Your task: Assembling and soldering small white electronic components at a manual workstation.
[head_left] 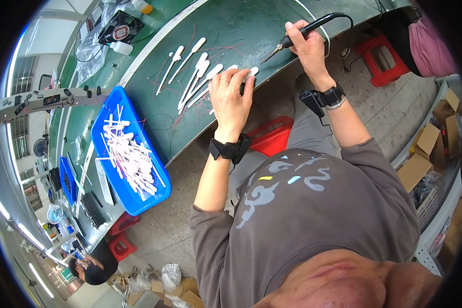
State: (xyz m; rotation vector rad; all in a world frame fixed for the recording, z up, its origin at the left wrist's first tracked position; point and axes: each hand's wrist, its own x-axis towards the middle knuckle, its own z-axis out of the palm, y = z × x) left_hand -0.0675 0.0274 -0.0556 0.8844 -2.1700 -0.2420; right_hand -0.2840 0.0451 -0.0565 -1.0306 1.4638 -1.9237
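Observation:
My right hand (310,50) is wrapped round the black handle of a soldering iron (317,24). Its metal tip points down and left, close to the rounded white end of a stick-shaped piece (254,71). That piece is pinched in my left hand (232,97), whose fingers cover most of it. Whether the tip touches it I cannot tell. Beside my left hand, several slim white sticks (193,82) with rounded heads lie on the green table mat (156,61). Thin red and dark wires trail from them.
A blue bin (161,194) heaped with white sticks (131,159) sits at the table's left edge. Farther left are a small black fan (120,31) and a white bottle (121,47). Red stools (380,59) stand below the table; cardboard boxes (421,154) are at the right. Another person (98,267) sits far left.

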